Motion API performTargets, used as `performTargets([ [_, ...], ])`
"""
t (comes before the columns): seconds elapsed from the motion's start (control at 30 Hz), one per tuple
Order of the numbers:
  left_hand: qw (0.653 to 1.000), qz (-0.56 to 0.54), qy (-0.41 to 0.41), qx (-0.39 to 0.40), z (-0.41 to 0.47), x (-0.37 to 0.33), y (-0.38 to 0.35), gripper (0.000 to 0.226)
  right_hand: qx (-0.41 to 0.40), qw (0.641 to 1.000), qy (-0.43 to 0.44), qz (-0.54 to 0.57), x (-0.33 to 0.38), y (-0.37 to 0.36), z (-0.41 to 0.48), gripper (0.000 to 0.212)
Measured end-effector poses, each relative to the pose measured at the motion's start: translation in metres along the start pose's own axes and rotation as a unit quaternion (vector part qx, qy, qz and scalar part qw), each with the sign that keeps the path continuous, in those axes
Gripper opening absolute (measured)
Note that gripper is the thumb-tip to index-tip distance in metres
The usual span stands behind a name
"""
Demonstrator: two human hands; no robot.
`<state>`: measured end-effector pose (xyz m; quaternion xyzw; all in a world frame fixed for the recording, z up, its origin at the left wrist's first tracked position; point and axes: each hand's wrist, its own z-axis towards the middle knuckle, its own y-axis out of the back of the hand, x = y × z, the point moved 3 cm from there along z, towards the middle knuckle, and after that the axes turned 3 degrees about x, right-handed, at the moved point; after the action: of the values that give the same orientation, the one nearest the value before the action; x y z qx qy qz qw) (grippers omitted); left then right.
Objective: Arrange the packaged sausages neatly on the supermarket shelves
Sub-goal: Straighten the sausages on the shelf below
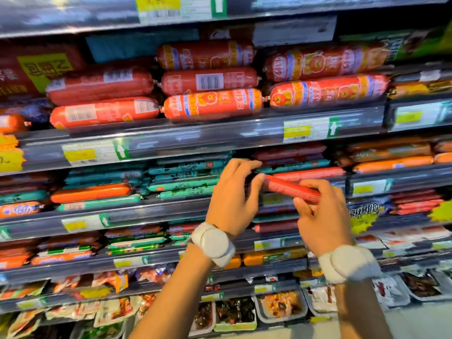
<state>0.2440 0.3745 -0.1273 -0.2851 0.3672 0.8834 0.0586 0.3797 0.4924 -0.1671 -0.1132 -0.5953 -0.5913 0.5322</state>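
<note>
A slim red sausage stick (292, 189) sits right of centre in the frame, tilted down to the right, its print too blurred to read. Its left end is hidden behind the left hand (234, 201), whose thumb and fingers close around that tip. The right hand (322, 216) grips the lower right end from beneath, fingers curled over it. Behind, teal sausages (186, 179) fill the shelf; fat red sausage chubs (210, 104) are stacked in the upper middle.
</note>
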Motion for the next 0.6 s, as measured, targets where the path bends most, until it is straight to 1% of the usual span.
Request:
performTargets([
  [0.1, 0.999, 0.01, 0.024, 0.031, 0.017, 0.005, -0.014, 0.029, -0.023, 0.999, -0.02, -0.011, -0.012, 0.011, 0.003, 0.031],
  [0.3, 0.981, 0.149, 0.07, 0.102, 0.048, 0.011, -0.043, 0.035, -0.017, 1.0, -0.02, -0.003, -0.026, 0.023, 0.007, 0.033],
  [0.4, 0.972, 0.19, 0.083, 0.108, 0.055, 0.008, -0.05, 0.036, -0.016, 1.0, -0.019, -0.002, -0.029, 0.028, 0.008, 0.035],
  [0.6, 0.962, 0.238, 0.068, 0.112, 0.061, 0.005, -0.051, 0.031, -0.015, 1.0, -0.022, 0.001, -0.037, 0.034, 0.014, 0.035],
])
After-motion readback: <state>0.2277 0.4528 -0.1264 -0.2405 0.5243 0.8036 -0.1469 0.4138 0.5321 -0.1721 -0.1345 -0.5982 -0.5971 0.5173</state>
